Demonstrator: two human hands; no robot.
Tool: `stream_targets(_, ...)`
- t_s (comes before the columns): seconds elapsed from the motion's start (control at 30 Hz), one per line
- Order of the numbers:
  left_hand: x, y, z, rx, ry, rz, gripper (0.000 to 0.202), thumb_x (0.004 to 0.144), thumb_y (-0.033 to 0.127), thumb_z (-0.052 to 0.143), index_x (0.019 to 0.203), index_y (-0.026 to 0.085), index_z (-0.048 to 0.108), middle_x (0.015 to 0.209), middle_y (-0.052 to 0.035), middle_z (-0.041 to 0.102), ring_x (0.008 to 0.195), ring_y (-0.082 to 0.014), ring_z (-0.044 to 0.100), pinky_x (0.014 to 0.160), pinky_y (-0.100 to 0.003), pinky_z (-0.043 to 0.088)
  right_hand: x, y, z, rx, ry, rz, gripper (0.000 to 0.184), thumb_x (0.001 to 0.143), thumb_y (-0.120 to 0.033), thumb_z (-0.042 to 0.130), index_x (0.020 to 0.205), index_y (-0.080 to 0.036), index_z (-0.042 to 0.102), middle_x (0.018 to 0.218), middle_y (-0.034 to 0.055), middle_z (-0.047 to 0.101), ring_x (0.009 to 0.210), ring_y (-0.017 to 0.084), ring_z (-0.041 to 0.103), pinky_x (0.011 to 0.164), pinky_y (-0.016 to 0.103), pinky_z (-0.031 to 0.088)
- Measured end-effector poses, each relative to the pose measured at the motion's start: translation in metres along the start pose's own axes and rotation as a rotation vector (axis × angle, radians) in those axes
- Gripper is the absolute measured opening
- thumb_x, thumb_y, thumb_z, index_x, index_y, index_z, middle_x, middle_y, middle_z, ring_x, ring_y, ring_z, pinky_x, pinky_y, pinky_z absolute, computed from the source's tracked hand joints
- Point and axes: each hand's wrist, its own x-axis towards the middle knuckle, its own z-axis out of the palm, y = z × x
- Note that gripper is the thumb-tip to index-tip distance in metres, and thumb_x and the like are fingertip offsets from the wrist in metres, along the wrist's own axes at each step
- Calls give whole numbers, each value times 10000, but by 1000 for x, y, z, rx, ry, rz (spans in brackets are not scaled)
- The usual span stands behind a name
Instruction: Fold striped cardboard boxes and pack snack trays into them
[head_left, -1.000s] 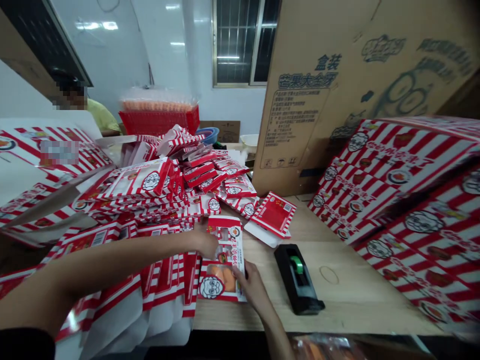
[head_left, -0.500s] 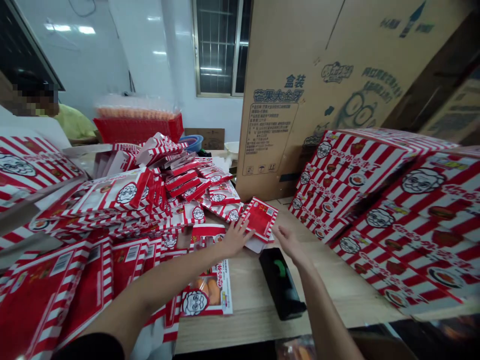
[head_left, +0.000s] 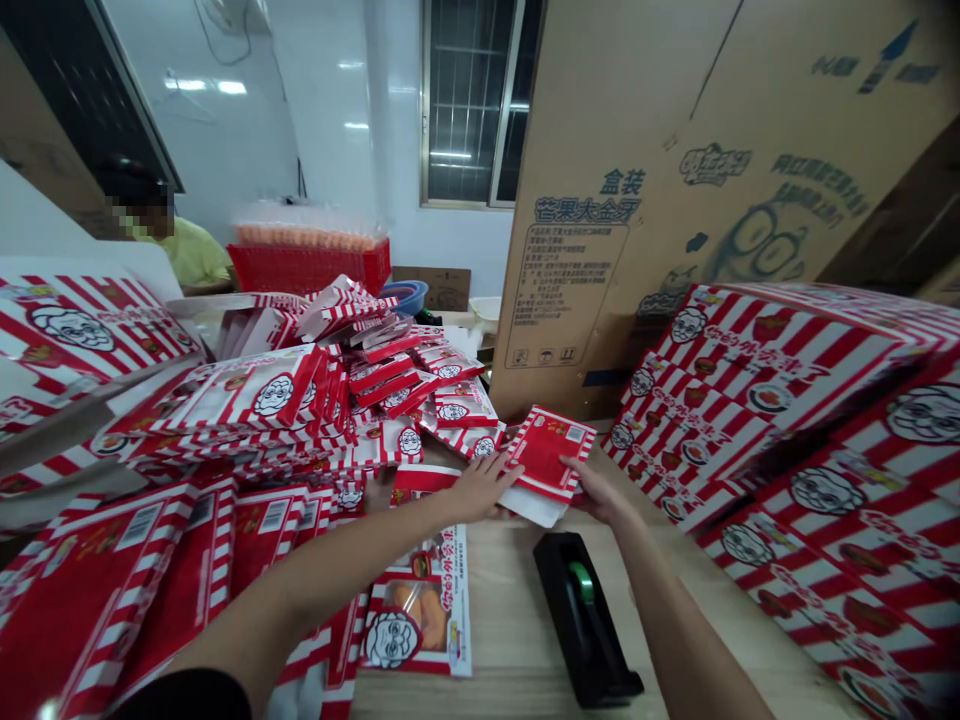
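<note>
A flat red-and-white striped box (head_left: 546, 452) with a white flap at its near end is between my two hands. My left hand (head_left: 484, 486) is closed on the box's left edge, fingers lying over its corner. My right hand (head_left: 598, 490) grips the right edge, thumb on top and the other fingers partly hidden beneath. Just in front of the hands stands a black tape dispenser (head_left: 581, 620) with a green roll. Below my left forearm lies a windowed box (head_left: 420, 615) showing golden-brown pieces.
Loose striped boxes (head_left: 247, 385) are heaped on the left, with red-backed ones (head_left: 90, 590) leaning in front. Stacked striped cartons (head_left: 795, 480) line the right side. A large cardboard box (head_left: 577, 290) stands behind. A person in yellow (head_left: 196, 250) is at the far left.
My right hand has closed on the box's right edge, and my left hand has taken its left edge. The box is slightly raised and turned. The camera view has shifted.
</note>
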Motion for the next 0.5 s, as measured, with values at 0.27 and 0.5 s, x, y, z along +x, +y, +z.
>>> stream_targets(0.27,-16,0,-59,-639,24,-125,888,839,570,469,1455,97,38,1528,-235,90,1403,-320,157,1103,-457,260,-48,-50,-59,144,133,-21,139,707,-255,665,830,-195,639,706,63,727,573,205,672,580,306,537)
stream_targets(0.5,-24,43,-99,-1232,92,-77,573,895,444,466,1363,150,313,1281,-175,562,1103,-268,592,876,-397,515,-78,-58,-21,432,6,144,149,659,-235,606,768,-149,660,612,84,706,528,252,677,548,349,562)
